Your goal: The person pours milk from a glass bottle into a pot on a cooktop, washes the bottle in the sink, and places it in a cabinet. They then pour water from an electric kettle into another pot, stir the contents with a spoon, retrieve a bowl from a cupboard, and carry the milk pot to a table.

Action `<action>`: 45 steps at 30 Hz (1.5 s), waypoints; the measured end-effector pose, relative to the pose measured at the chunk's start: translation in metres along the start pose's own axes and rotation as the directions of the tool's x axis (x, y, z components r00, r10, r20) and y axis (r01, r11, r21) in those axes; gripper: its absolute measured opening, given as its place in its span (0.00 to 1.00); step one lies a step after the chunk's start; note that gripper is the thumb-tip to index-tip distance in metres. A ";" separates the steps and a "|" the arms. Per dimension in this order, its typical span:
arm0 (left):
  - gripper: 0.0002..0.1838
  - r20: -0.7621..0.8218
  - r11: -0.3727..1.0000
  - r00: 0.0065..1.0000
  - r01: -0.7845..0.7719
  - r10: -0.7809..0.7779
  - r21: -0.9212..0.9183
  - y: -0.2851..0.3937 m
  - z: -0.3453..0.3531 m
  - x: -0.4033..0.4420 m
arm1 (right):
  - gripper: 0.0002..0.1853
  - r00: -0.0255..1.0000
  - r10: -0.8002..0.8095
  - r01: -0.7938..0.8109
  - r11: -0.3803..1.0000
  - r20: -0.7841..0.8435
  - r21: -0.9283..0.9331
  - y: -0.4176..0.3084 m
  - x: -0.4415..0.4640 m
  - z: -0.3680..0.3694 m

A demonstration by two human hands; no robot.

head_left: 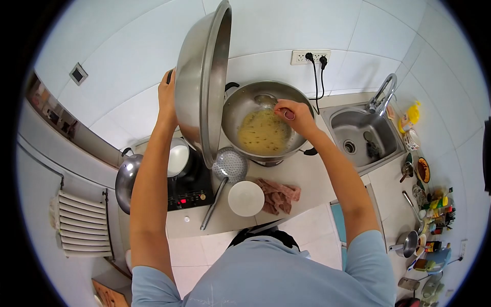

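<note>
My left hand (pixel 168 100) is closed at the outer side of a large domed metal lid (pixel 193 87), by its dark handle. The lid stands on edge, raised beside the left rim of a big steel wok (pixel 290 94). In the wok lies yellowish, foamy liquid (pixel 263 134) with dark specks. Over the wok's right part, my right hand (pixel 296 116) grips a ladle (pixel 266 100) by its reddish-brown handle end; the ladle's bowl is at the far side of the liquid.
In front of the wok are a perforated skimmer (pixel 230 166), a white bowl (pixel 246 198) and a brownish-pink cloth (pixel 280 195). An induction cooker (pixel 190 197) holds a white-lined pot (pixel 178 157) at left. A sink (pixel 335 123) is at right, with several bottles (pixel 439 203) beyond.
</note>
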State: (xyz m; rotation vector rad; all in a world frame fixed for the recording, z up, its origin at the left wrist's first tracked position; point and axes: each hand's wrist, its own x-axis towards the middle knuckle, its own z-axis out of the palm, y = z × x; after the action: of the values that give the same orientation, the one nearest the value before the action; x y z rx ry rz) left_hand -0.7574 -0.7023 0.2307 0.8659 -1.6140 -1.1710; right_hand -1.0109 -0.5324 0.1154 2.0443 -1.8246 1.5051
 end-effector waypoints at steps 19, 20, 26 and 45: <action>0.21 0.008 0.999 0.999 -0.032 0.032 -0.020 -0.013 -0.005 0.009 | 0.05 0.850 0.107 -0.158 0.986 0.515 0.057 -0.087 0.005 -0.090; 0.21 0.030 0.997 0.998 -0.058 0.057 0.055 -0.013 -0.004 0.010 | 0.05 0.836 0.128 -0.220 0.969 0.533 0.113 -0.089 0.001 -0.091; 0.21 0.025 0.999 0.999 -0.048 0.048 -0.007 -0.009 0.001 0.006 | 0.05 0.908 0.111 -0.169 0.979 0.404 0.111 -0.071 -0.017 -0.064; 0.14 0.032 0.994 0.999 0.006 -0.009 0.113 -0.023 0.009 0.009 | 0.04 0.960 0.246 -0.270 0.939 0.130 0.215 -0.040 0.004 -0.070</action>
State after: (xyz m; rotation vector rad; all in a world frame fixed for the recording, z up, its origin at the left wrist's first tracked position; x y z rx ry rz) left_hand -0.7683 -0.7147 0.2101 0.9300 -1.7188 -1.1123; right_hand -1.0243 -0.4832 0.1775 2.0771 -2.1212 1.7871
